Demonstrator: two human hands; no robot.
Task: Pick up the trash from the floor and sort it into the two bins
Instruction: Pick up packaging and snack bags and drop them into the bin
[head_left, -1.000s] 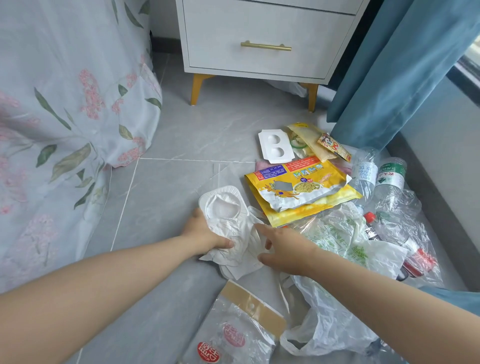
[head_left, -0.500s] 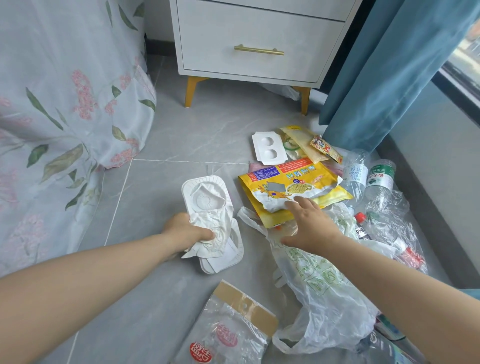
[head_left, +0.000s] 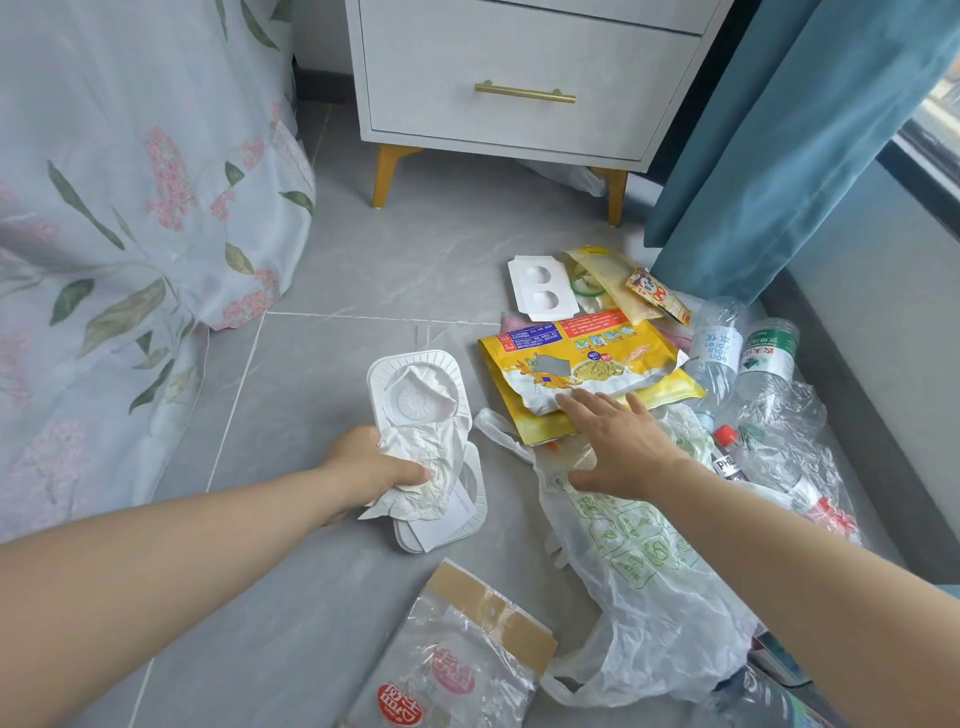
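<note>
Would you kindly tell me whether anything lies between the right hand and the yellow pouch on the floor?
Nothing visible does. The right hand is open, its fingertips at the near edge of the yellow pouch, which lies uncovered; the white plastic bag is under the palm.

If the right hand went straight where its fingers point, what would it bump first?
Probably the yellow snack bag: the right hand aims its straight fingers at it, tips over its lower part. Whether they touch it is unclear.
</note>
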